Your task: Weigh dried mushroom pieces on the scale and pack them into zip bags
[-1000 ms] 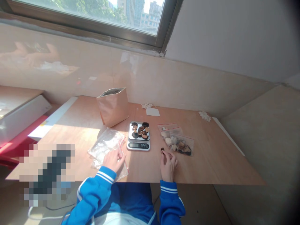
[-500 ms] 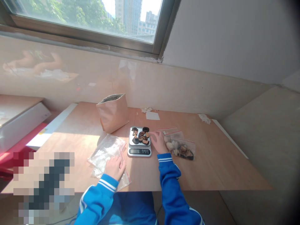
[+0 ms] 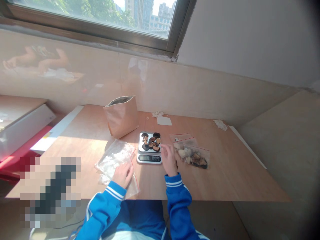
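Note:
A small digital kitchen scale (image 3: 149,158) stands in front of me, its metal plate carrying several dark brown, dried-mushroom-like pieces (image 3: 152,142) with tan cut faces. My right hand (image 3: 169,159) is at the plate's right edge, index finger bent toward the pieces and thumb a little apart; I see nothing between them. Just right of that wrist, a small dark bit shows, partly hidden. My left hand (image 3: 123,174) lies loosely, palm down, on clear zip bags (image 3: 113,156) with red seals.
Filled zip bags (image 3: 196,156) of pale and dark pieces lie right of the scale. A brown paper pouch (image 3: 121,116) stands open at the back left. White paper (image 3: 164,120) and crumpled scraps (image 3: 220,125) lie near the wall. The table's front edge is close to me.
My right hand has drawn back slightly from the pieces, toward me. The left hand stays on the bags. The whole view has shifted a little.

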{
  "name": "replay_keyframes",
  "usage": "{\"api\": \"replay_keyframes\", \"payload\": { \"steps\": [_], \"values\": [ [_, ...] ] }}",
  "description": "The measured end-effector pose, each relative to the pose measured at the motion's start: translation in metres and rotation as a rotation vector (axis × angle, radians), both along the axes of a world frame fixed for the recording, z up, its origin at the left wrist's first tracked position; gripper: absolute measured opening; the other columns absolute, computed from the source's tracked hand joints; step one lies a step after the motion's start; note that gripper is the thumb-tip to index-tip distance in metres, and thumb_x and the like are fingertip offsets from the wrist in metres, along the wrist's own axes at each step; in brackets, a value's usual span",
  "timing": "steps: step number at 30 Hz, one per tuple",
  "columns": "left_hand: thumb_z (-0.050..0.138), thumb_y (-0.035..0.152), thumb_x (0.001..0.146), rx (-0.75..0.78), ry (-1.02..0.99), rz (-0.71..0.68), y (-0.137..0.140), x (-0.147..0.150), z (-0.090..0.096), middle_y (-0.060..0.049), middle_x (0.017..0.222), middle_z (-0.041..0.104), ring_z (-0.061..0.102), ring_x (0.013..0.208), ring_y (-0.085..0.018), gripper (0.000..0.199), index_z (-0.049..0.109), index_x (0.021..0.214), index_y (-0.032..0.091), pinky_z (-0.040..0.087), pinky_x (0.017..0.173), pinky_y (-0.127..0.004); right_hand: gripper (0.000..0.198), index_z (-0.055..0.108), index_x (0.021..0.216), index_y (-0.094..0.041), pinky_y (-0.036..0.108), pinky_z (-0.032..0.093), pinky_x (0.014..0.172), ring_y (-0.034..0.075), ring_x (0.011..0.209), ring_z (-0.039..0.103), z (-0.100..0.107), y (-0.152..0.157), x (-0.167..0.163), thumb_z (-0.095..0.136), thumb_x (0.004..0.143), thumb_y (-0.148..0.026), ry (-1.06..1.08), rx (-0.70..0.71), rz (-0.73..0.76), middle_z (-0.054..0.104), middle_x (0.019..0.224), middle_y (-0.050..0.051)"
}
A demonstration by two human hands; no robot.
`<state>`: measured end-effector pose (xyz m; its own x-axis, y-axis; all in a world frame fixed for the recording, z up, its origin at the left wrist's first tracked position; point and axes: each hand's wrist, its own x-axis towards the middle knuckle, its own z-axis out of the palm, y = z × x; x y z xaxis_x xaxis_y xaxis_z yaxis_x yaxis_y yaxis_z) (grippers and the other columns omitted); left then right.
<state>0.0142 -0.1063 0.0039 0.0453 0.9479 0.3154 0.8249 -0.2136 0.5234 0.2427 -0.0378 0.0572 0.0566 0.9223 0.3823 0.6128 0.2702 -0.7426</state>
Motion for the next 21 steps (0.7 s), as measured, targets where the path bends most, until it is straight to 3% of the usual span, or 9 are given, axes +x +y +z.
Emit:
{"api": "replay_keyframes", "payload": {
  "steps": [4,9,12,16,21],
  "values": [
    [0.036,0.029,0.095,0.079,0.038,-0.091,0.000,0.006,0.019,-0.002,0.063,0.055,0.054,0.061,-0.017,0.033,0.050,0.066,0.020,0.042,0.062,-0.030,0.029,0.067,0.097,-0.020,0.027,0.047,0.063,0.014,0.064,0.053,0.009,-0.044,-0.039,0.042,0.095,-0.035,0.112,-0.191,0.224,0.062,0.090,0.005],
    [0.034,0.031,0.096,0.148,-0.018,-0.140,-0.001,0.014,0.041,-0.002,0.064,0.056,0.056,0.061,-0.017,0.032,0.053,0.073,0.020,0.045,0.061,-0.030,0.022,0.065,0.087,-0.019,0.023,0.040,0.054,0.011,0.057,0.049,0.005,-0.064,-0.068,0.051,0.091,-0.036,0.182,-0.332,0.324,0.063,0.079,0.001],
    [0.032,0.029,0.096,0.191,-0.075,-0.137,-0.002,0.012,0.048,-0.003,0.069,0.059,0.059,0.064,-0.018,0.030,0.055,0.078,0.020,0.047,0.062,-0.030,0.022,0.062,0.079,-0.019,0.022,0.036,0.050,0.011,0.055,0.047,0.000,-0.059,-0.062,0.051,0.089,-0.035,0.200,-0.338,0.309,0.058,0.067,-0.002],
    [0.037,0.026,0.094,0.267,-0.154,0.035,-0.001,-0.005,0.061,0.001,0.064,0.054,0.056,0.059,-0.015,0.024,0.052,0.076,0.021,0.046,0.060,-0.026,0.028,0.058,0.073,-0.019,0.023,0.037,0.050,0.011,0.052,0.047,0.002,-0.045,-0.038,0.051,0.089,-0.040,0.228,-0.298,0.159,0.053,0.058,-0.003],
    [0.043,0.034,0.091,0.186,-0.202,0.118,0.003,-0.022,0.089,0.005,0.056,0.044,0.048,0.053,-0.010,0.029,0.045,0.065,0.021,0.040,0.057,-0.021,0.035,0.064,0.082,-0.018,0.027,0.047,0.067,0.017,0.077,0.059,0.008,-0.008,-0.010,0.045,0.092,-0.046,0.218,-0.200,0.184,0.066,0.085,0.006]
  ]
}}
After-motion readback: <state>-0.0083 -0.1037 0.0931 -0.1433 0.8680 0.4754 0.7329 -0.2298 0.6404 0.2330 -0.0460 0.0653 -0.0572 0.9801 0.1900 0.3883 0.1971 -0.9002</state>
